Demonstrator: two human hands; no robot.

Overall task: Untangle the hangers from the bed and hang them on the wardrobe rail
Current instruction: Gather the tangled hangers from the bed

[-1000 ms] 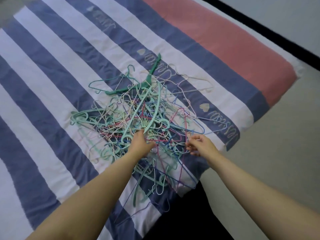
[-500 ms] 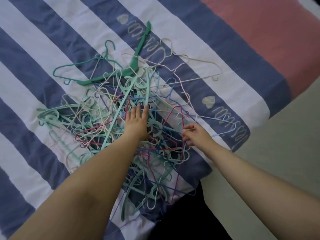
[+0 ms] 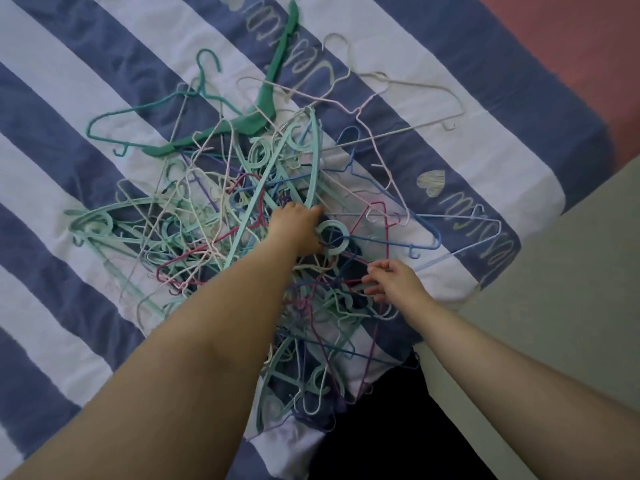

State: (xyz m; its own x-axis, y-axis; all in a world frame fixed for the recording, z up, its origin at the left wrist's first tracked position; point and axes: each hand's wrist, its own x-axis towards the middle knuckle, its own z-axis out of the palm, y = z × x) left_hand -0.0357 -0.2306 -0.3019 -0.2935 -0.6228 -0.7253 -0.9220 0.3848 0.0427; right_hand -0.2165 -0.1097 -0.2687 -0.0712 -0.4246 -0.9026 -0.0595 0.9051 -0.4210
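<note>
A tangled heap of thin hangers, mint, white, pink, blue and maroon, lies on the striped bed cover. A thick dark green hanger sits at the heap's far edge. My left hand reaches into the middle of the heap, its fingers curled down around a mint hanger next to a mint ring-shaped hook. My right hand is at the heap's near right side, fingertips pinching thin pink and maroon wire hangers. The wardrobe rail is out of view.
The bed's corner ends at the right, with pale floor beyond it. A salmon stripe covers the far right of the cover. A dark gap lies below the bed's near edge, between my arms.
My left hand went from lying flat with straight fingers on the heap to reaching farther in and curling around a mint hanger. My right hand stayed at the heap's right side. The view drew closer.
</note>
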